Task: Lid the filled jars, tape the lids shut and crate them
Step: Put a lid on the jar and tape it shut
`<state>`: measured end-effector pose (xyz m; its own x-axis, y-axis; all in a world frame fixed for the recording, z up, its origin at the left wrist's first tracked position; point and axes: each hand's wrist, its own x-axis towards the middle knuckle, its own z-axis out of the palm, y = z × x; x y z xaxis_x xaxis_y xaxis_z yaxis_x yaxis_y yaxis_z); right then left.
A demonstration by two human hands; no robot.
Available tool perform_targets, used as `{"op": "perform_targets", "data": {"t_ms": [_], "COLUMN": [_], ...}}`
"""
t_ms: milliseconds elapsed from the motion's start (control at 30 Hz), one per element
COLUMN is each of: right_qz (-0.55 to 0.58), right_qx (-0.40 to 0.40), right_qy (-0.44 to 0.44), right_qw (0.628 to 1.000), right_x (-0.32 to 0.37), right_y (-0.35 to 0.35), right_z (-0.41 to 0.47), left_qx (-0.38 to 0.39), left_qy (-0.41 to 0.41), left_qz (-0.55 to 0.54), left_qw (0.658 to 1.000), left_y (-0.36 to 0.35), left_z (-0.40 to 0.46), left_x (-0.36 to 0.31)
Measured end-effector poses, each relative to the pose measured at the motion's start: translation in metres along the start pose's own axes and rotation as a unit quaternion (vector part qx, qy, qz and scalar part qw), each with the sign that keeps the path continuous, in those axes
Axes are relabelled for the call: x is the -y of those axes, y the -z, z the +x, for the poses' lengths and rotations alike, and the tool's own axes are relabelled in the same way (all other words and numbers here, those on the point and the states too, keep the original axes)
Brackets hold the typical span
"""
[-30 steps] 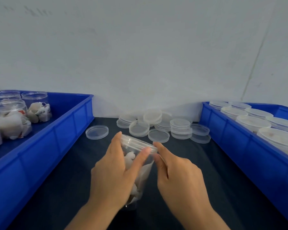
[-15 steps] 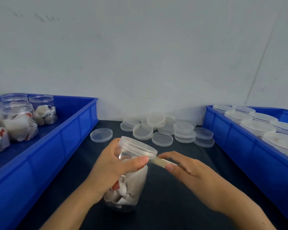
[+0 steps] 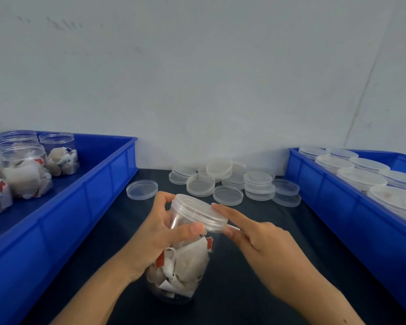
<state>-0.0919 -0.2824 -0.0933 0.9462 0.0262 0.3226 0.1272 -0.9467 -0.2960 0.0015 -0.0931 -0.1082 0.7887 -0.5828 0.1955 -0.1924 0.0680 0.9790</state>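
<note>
Jar [image 3: 183, 261] lidded, tilted, on dark table [image 3: 256, 289] between blue crates. Left hand [image 3: 157, 233] grips jar below lid [image 3: 199, 213]. Right hand [image 3: 263, 247] fingers straight, pressing lid rim. Loose lids [image 3: 227, 181] behind jar. Unlidded jars [image 3: 24, 170] in left crate [image 3: 63, 221].

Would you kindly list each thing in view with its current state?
Held jar: filled, lidded, tilted.
Lid: on the jar.
Left hand: grips the jar.
Right hand: fingers touch the lid's rim.
Left crate jars: filled, unlidded.
Right crate jars: lidded.
Loose lids: piled on the table.
</note>
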Motion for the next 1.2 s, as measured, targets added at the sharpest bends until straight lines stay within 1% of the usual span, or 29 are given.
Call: {"op": "perform_targets", "data": {"t_ms": [67,100,133,167,200,233,267,300,400,467,567,600,633,700,733,767,833,933,1033,1133,1200], "right_qz": [0.025,0.038,0.046,0.048,0.048,0.045,0.041,0.036,0.021,0.011,0.022,0.057,0.116,0.233,0.263,0.270,0.238,0.132,0.048,0.039,0.045], "right_qx": [-0.012,-0.015,-0.020,-0.028,-0.036,-0.043,-0.050,-0.057,-0.050,-0.038,-0.016,0.002,0.024,0.069,0.086,0.093,0.083,0.064,0.053,0.044,0.041], "right_qy": [-0.015,-0.027,-0.038,-0.048,-0.054,-0.058,-0.057,-0.054,-0.042,-0.027,-0.017,-0.036,-0.068,-0.129,-0.144,-0.148,-0.134,-0.110,-0.089,-0.079,-0.066], "right_qw": [1.000,0.999,0.998,0.997,0.997,0.996,0.996,0.996,0.998,0.999,0.999,0.998,0.991,0.961,0.950,0.947,0.958,0.983,0.993,0.995,0.996], "right_x": [0.000,0.000,0.001,0.002,0.004,0.006,0.008,0.009,0.012,0.014,0.015,0.013,0.012,0.007,0.005,0.005,0.005,0.005,0.002,-0.003,-0.003], "right_y": [-0.004,-0.006,-0.007,-0.010,-0.012,-0.014,-0.016,-0.017,-0.016,-0.013,-0.010,-0.009,-0.007,-0.003,0.000,0.001,0.003,0.003,0.003,0.005,0.006], "right_z": [-0.001,-0.001,-0.002,-0.002,-0.002,-0.003,-0.004,-0.004,-0.006,-0.006,-0.007,-0.006,-0.005,-0.003,-0.003,-0.002,-0.002,-0.002,-0.003,-0.004,-0.003], "left_qx": [-0.020,-0.049,-0.101,-0.165,-0.220,-0.250,-0.252,-0.242,-0.233,-0.242,-0.233,-0.227,-0.219,-0.210,-0.210,-0.209,-0.204,-0.200,-0.195,-0.183,-0.156], "left_qy": [-0.004,-0.018,-0.048,-0.092,-0.140,-0.166,-0.159,-0.129,-0.040,-0.005,-0.010,-0.018,-0.023,-0.017,-0.009,0.000,0.013,0.014,0.016,0.009,0.008], "left_qz": [0.036,0.090,0.172,0.262,0.334,0.380,0.408,0.426,0.443,0.413,0.382,0.382,0.383,0.377,0.368,0.356,0.323,0.279,0.256,0.220,0.160], "left_qw": [0.999,0.995,0.979,0.946,0.906,0.875,0.863,0.862,0.865,0.878,0.894,0.896,0.897,0.902,0.906,0.911,0.924,0.939,0.947,0.958,0.975], "left_y": [-0.003,-0.005,-0.008,-0.012,-0.018,-0.026,-0.033,-0.039,-0.044,-0.039,-0.034,-0.033,-0.032,-0.029,-0.027,-0.024,-0.019,-0.013,-0.011,-0.011,-0.010], "left_z": [-0.001,-0.002,-0.003,-0.004,-0.005,-0.007,-0.008,-0.009,-0.006,-0.004,-0.004,-0.004,-0.003,0.000,0.001,0.002,0.002,0.001,0.001,0.000,-0.001], "left_x": [-0.001,0.000,0.001,0.002,0.002,0.003,0.004,0.004,0.005,0.001,-0.002,-0.002,-0.002,-0.002,-0.003,-0.003,-0.004,-0.002,-0.002,-0.002,-0.003]}}
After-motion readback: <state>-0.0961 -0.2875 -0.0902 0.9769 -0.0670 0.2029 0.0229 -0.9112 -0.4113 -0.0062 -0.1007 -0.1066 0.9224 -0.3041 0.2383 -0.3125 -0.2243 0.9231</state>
